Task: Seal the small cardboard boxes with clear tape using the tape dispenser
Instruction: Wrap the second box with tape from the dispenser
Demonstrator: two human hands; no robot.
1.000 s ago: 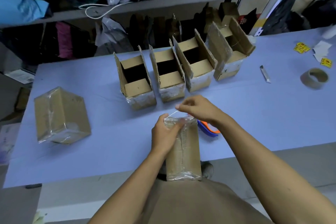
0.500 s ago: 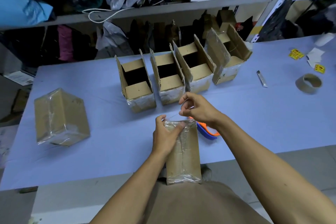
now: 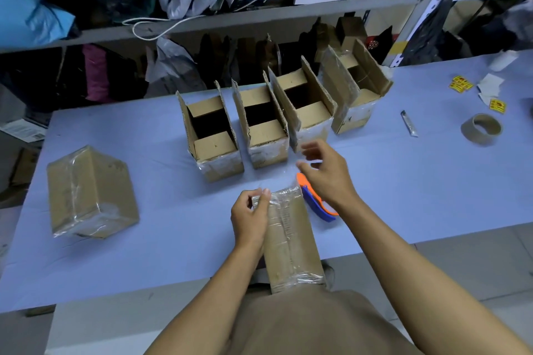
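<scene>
One view only, the head camera, looking down over the counter [image 3: 403, 196].

Change noted: half a second ago the right hand [image 3: 326, 176] was pinching something fine just above the far end of the held box [image 3: 291, 239]; it has since lifted up and away to the right and now hovers apart from the box, above the dispenser [image 3: 317, 204]. Its fingers [image 3: 310, 150] are spread and loosely bent. Whether a shred of tape clings between them cannot be told; the area is blurred. The left hand [image 3: 248, 219] has not moved: it grips the far left edge of the box, thumb and fingers curled onto the taped end.

Judgement: the wrap on this box appears finished and the tape parted, so the box looks ready to be set aside and the next one taken.

Location of task items: the held box lies lengthwise at the near counter edge, overhanging toward the person, clear tape glinting along its top and both ends. The orange-and-blue dispenser lies on the counter just right of it, partly hidden by the right wrist.

Containers: four open boxes [image 3: 213, 135] stand in a row behind, flaps up, bases already taped. Interiors are dark; contents cannot be told. One wrapped box [image 3: 89, 193] sits well apart at left, closed. A bare tape core [image 3: 481, 129] lies at far right.
</scene>
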